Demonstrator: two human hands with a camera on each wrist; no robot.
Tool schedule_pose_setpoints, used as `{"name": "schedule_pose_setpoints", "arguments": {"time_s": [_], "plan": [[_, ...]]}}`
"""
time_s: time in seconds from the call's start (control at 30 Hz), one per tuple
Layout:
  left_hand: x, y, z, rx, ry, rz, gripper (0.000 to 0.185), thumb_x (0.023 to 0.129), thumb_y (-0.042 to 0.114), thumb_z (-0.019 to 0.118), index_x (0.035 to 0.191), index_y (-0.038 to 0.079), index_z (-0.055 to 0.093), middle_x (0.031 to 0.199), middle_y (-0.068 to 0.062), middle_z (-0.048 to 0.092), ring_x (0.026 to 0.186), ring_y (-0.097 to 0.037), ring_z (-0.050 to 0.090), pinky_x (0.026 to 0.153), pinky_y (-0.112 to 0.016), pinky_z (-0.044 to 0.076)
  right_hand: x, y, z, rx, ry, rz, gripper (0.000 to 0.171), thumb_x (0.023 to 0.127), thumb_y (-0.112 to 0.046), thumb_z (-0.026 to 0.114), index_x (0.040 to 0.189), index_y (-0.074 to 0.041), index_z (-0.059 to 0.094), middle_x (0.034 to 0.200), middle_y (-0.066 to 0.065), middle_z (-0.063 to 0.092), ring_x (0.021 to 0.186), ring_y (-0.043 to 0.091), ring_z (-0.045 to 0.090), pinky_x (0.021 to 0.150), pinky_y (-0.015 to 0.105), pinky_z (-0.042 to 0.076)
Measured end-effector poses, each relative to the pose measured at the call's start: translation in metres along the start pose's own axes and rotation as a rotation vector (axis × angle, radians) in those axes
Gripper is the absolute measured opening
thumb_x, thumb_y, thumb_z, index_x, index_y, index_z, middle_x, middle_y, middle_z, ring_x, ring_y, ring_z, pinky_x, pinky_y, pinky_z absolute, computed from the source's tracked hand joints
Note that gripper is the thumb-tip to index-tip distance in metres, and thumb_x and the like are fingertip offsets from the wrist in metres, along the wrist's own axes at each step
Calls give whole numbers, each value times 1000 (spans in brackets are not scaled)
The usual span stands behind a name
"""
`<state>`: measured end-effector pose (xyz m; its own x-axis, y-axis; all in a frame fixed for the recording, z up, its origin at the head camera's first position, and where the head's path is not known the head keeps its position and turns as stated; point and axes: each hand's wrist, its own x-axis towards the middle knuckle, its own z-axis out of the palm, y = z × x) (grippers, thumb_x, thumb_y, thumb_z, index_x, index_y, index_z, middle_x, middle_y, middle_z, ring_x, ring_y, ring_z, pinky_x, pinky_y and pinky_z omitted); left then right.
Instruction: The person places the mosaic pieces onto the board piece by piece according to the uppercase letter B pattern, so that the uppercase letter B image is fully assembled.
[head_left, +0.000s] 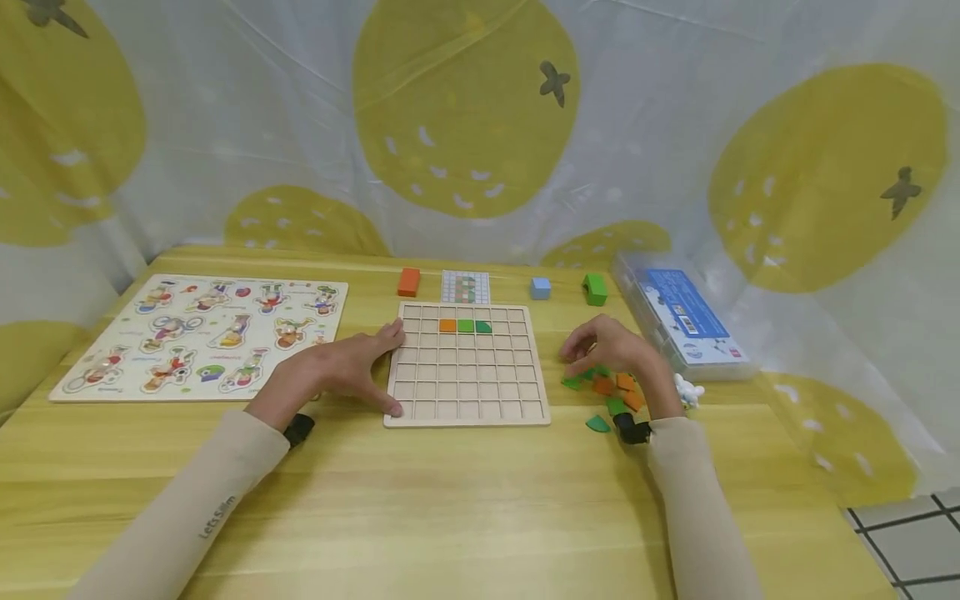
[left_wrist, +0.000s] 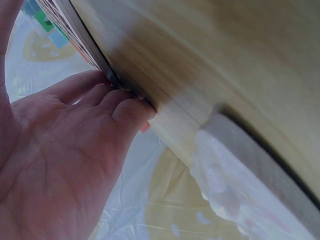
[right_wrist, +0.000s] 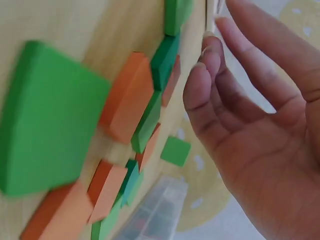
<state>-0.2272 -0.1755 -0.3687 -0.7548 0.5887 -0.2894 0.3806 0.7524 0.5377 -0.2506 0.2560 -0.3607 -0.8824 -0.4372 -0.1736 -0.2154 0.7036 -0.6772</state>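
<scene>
Wooden grid board (head_left: 467,367), pale and divided into small square cells, lay flat on the yellow wooden table (head_left: 420,500), in the middle of it. The left hand (head_left: 345,367) rested against the left edge of this board with fingers stretched almost straight; it gripped nothing. In the left wrist view the fingertips (left_wrist: 131,107) touched the thin edge of the board.

The right hand (head_left: 611,350) hovered just right of the board, above a small heap of orange and green flat tiles (head_left: 611,392). Its fingers were loosely bent and held nothing, as the right wrist view showed.

Three tiles, orange, green and dark green (head_left: 465,326), sat side by side in the second row from the far edge of the board.

Farther away stood an orange block (head_left: 408,282), a pattern card (head_left: 465,287), a light blue cube (head_left: 540,288) and a green block (head_left: 595,288). A clear plastic box with blue label (head_left: 686,321) lay to the right, and a cartoon peg puzzle board (head_left: 202,335) to the left.
</scene>
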Motion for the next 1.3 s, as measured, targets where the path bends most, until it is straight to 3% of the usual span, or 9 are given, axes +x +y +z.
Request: {"name": "schedule_pose_setpoints", "arguments": {"time_s": [0.1,0.3,0.57,0.7,0.83,0.97,1.1,1.3], "plan": [[0,-2,-2,11,3,-2,126,82,50,94,170,-3,20,179,-24,3,164,-47,14,128,-63,25,1,0,3,-24,-46,25,20,84,-2,92,101,2,82,91,9,77,80,20,67,75,31,58],[4,-2,0,19,-1,6,126,83,50,93,170,-3,20,179,-24,4,164,-45,15,128,-61,25,1,0,7,-112,-47,66,17,82,-3,94,94,-2,82,88,5,76,78,18,66,76,32,58],[0,-4,0,23,5,-29,127,82,51,94,171,-1,20,180,-22,4,164,-46,16,128,-62,25,7,-6,11,-120,-53,5,21,81,-2,94,93,0,77,87,8,74,79,20,66,76,34,58],[-1,-5,0,15,6,-28,127,82,51,94,171,-1,20,180,-22,3,164,-46,16,128,-61,25,12,-11,14,-77,-17,-23,21,83,-1,93,93,1,75,85,9,74,78,21,66,72,34,57],[-2,-6,-1,8,2,-28,127,82,50,94,170,-2,20,180,-23,3,164,-45,14,129,-60,23,22,-26,19,26,20,-73,13,90,-2,87,100,2,80,88,12,78,68,32,67,60,39,58],[-3,-6,-2,20,3,-40,127,81,51,94,171,0,20,180,-21,3,165,-44,13,130,-60,22,43,-51,31,120,-10,-151,18,98,-1,78,114,7,80,101,17,81,70,39,70,68,47,63],[-3,-4,-1,19,9,-47,126,81,50,95,171,1,21,180,-20,4,165,-43,13,130,-60,22,68,-73,45,161,-50,-186,21,103,1,70,121,8,78,102,19,80,75,29,70,77,45,65],[-3,2,-1,13,6,-49,126,82,49,95,172,1,21,181,-19,4,165,-41,13,130,-59,21,92,-93,63,157,-45,-130,22,104,4,66,123,7,78,101,18,80,71,19,69,73,35,64]]}}
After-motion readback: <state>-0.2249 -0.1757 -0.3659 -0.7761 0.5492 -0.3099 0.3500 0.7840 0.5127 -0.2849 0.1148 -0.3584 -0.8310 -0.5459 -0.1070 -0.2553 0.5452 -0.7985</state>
